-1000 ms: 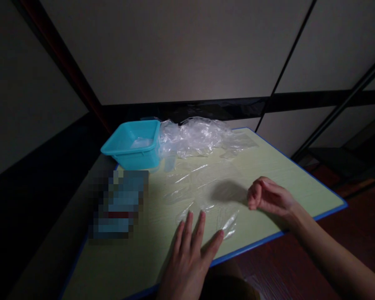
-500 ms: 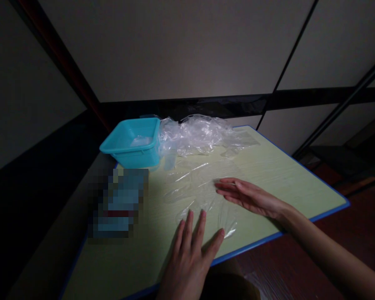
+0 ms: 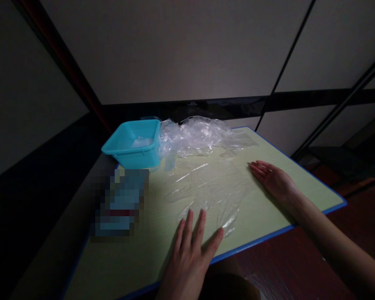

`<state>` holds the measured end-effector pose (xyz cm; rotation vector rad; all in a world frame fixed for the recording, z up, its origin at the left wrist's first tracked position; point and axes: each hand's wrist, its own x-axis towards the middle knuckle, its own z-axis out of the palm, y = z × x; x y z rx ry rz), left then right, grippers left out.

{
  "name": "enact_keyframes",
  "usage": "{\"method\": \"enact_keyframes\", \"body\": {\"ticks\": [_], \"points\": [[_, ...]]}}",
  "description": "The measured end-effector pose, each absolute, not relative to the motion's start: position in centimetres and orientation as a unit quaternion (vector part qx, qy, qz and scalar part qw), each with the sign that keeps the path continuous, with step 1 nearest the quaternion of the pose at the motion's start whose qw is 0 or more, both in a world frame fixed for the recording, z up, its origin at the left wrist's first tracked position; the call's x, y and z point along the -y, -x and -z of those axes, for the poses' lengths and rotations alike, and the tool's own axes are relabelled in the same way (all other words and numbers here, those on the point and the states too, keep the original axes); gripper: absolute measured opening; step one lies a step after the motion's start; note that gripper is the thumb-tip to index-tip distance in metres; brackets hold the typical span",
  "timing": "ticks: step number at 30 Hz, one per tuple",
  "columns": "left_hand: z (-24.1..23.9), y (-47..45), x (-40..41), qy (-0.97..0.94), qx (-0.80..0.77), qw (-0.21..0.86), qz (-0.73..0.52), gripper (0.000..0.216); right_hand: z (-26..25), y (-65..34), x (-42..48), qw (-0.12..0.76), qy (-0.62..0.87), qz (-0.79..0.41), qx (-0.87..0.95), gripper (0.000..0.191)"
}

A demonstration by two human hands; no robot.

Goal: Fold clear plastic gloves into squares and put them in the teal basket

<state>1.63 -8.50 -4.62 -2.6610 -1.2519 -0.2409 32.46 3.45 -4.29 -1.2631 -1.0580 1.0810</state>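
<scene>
A thin, clear plastic piece (image 3: 211, 183) lies spread and wrinkled on the pale yellow-green table. Strips run out from its left and near sides, somewhat like a disposable glove, though its outline is hard to make out. My left hand (image 3: 189, 254), palm down with fingers spread, rests its fingertips at the near edge of this plastic. To the right of the plastic, apart from it, is my right hand (image 3: 278, 183), turned palm inward with fingers stretched out and nothing in them.
A heap of crumpled clear plastic (image 3: 200, 135) lies along the back of the table (image 3: 287, 200). Beside it, at the back left, stands a turquoise basin (image 3: 134, 156) with something whitish inside. A blurred-out bluish object (image 3: 123, 204) lies at the left edge. Behind the table rises a panelled wall.
My right hand has moved right and slightly away from me, off the plastic, with its palm turned up more. My left hand has stayed put.
</scene>
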Motion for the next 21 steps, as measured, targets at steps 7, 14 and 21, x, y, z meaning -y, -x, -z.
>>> {"method": "enact_keyframes", "body": {"ticks": [7, 14, 21], "points": [[5.2, -1.6, 8.3, 0.896, 0.417, 0.114, 0.101, 0.078, 0.3, -27.2, 2.7, 0.259, 0.436, -0.227, 0.832, 0.057], [4.8, -1.8, 8.2, 0.897, 0.412, 0.108, 0.115, 0.068, 1.3, -24.2, 5.0, 0.073, 0.267, -0.204, 0.939, 0.077], [4.7, -1.6, 8.4, 0.899, 0.42, 0.09, 0.086, 0.074, 1.4, -25.5, 4.4, 0.052, 0.287, -0.181, 0.939, 0.08]]}}
